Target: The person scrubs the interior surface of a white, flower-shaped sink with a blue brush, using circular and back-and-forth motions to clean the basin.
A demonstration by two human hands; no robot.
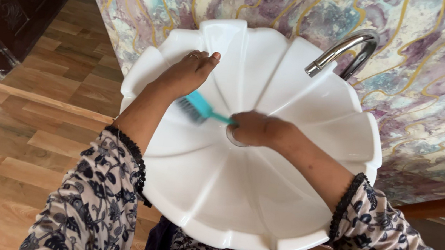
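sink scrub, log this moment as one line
right hand: grips teal brush | left hand: rests on white sink | bristles on basin | tap dry

White basin (pixel 242 199), teal brush (pixel 199 106).
Marbled purple-gold wall (pixel 431 81); navy floral sleeves (pixel 93 205); wood-grain floor (pixel 12 136), perhaps laminate.

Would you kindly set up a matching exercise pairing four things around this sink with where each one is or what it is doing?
Things:
1. left hand
2. right hand
3. brush
4. tap

Places or states:
A. curves over the far right rim of the sink
B. bristles down on the inner wall of the bowl
C. rests flat on the far left rim
D. grips a turquoise handle near the drain

Pairs: 1-C, 2-D, 3-B, 4-A
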